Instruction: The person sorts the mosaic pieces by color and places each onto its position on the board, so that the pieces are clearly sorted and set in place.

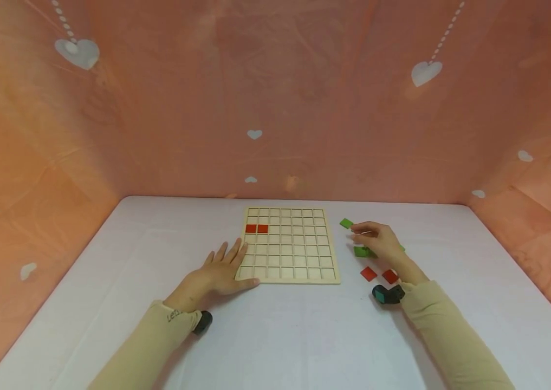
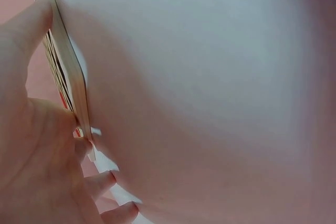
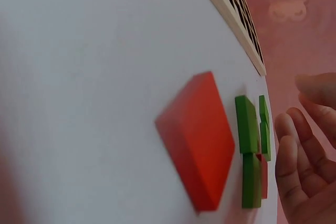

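A pale wooden grid board (image 1: pixel 299 281) lies flat on the table, with two red square tiles (image 1: pixel 257 228) side by side in cells at its left. My left hand (image 1: pixel 219 273) rests against the board's lower left corner, fingers spread along the left side and thumb at the front edge. Right of the board, my right hand (image 1: pixel 377 241) hovers over loose tiles with bent fingers. Its fingertips are close to a green tile (image 1: pixel 346 223); nothing shows between thumb and fingers in the right wrist view. More green tiles (image 3: pixel 252 179) lie partly hidden beneath this hand in the head view.
Two loose red tiles, one on the left (image 1: pixel 368 273) and one on the right (image 1: pixel 390 276), lie nearer the right wrist. A white cloth covers the table (image 1: pixel 275 341). Orange fabric walls (image 1: pixel 275 97) with pale hearts stand behind and at both sides.
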Tool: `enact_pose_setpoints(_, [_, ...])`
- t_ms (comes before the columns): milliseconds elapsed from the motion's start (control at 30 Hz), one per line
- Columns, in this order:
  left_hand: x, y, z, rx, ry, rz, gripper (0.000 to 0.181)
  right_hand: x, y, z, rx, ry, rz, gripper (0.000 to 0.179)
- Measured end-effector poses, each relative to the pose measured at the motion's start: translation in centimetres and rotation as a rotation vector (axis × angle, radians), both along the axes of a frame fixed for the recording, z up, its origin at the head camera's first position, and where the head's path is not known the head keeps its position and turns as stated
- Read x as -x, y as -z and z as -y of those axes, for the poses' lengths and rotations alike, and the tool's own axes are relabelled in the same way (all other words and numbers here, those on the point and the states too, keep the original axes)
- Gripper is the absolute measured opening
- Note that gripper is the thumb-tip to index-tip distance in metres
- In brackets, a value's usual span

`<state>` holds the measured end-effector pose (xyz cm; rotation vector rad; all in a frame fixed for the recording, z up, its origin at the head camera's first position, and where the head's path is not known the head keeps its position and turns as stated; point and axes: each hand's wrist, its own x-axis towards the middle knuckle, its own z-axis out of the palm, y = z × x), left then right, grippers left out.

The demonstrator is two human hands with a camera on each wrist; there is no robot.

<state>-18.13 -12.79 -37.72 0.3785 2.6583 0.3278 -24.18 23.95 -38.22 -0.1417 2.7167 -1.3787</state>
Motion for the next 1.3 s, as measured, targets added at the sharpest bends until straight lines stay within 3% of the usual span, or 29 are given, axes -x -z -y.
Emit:
enact_pose_setpoints(300, [0.2,0.2,0.0,-0.002,-0.003,-0.008,0.094,-0.1,-0.1,-0.9,-0.043,0.022,-0.007,0.037])
enact_pose_setpoints(567, [0.1,0.0,0.0,-0.003,0.001,0.001,0.094,-0.4,-0.1,-1.7,-0.061,0.047,0.043,0.043])
enact_pose_setpoints(967, [0.1,0.1,0.1,-0.009,-0.001,-0.008,0.094,-1.0,-0.4,-2.9,-0.110,0.017,0.002,0.042])
enact_pose_setpoints(1300, [-0.1,-0.1,0.1,-0.018,0.003,0.003,0.094,-1.1,0.1,-3.6,-0.122,0.034,0.070,0.046])
